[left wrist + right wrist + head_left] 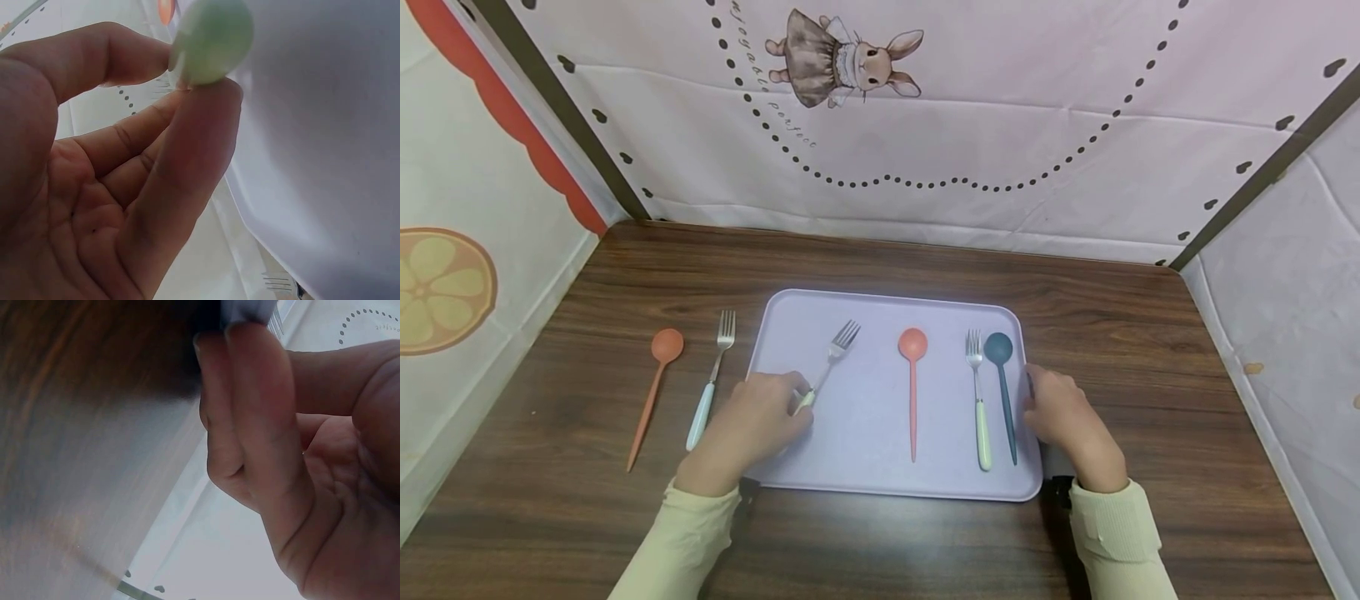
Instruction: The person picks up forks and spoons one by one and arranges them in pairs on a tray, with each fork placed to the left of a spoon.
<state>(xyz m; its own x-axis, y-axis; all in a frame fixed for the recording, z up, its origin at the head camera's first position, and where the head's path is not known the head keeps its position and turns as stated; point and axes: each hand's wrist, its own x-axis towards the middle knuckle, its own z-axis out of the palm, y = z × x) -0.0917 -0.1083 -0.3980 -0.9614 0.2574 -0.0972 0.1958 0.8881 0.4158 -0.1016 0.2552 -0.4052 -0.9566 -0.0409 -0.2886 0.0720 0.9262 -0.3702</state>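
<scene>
My left hand [748, 425] pinches the pale green handle of a fork [840, 343] between thumb and finger, over the left part of a lilac tray [865, 442]. In the left wrist view the rounded handle end [215, 40] shows close up at the fingertips. The fork's tines point away, tilted right. My right hand [1067, 421] grips the tray's right rim, its fingertips at the edge in the right wrist view. On the tray lie a coral spoon [913, 346], another green-handled fork [982, 425] and a dark teal spoon [999, 348], handles toward me.
Left of the tray, an orange spoon [655, 383] and a fork with a light blue handle [702, 412] lie on the brown wooden table [880, 550]. A printed cloth wall [1000, 125] with a rabbit picture stands behind the table, with more cloth at both sides.
</scene>
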